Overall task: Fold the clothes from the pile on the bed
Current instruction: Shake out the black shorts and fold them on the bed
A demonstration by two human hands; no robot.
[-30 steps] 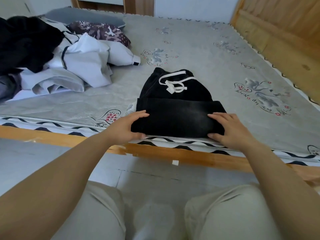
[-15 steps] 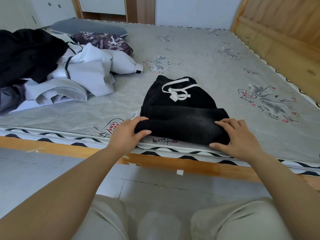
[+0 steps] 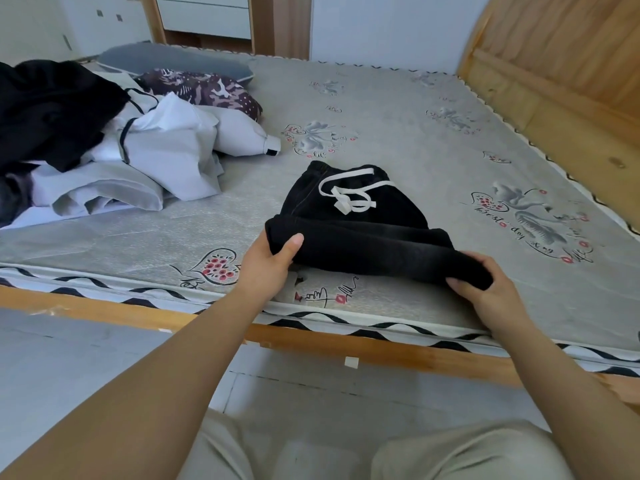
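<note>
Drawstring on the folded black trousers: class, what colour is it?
White. The drawstring shows clearly against the black trousers in the head view.

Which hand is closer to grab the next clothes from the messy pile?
The left hand. The pile lies on the left side of the bed, on that hand's side. The right hand grips the far end of the black pants, so it would probably have to reach across them.

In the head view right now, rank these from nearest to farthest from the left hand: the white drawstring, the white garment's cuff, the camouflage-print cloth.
From the left hand:
1. White drawstring, just beyond it on the black trousers that it grips.
2. White garment's cuff, farther back, at the pile's right edge.
3. Camouflage-print cloth, farthest, back left near the grey pillow.
</note>
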